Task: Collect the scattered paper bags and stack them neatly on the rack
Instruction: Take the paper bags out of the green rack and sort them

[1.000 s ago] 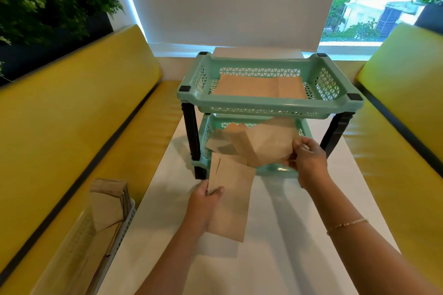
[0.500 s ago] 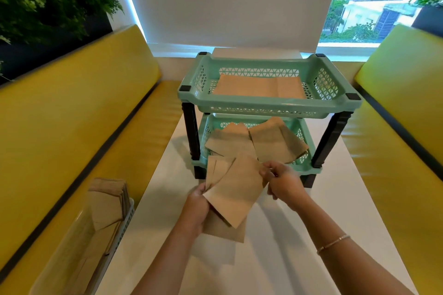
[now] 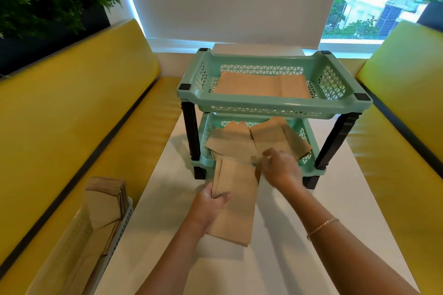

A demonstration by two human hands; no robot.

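A: So, which step is going on?

B: Gathering, I'd judge. The left hand is pinching a sheaf of paper bags over the white table, thumb on top, just before the rack. The right hand is blurring at the sheaf's upper corner; I cannot tell its fingers.

A: Next?

B: Probably squaring the edges, then sliding them into the lower tray, where loose bags are lying askew.

A: The room?

B: Yellow benches are flanking the table.
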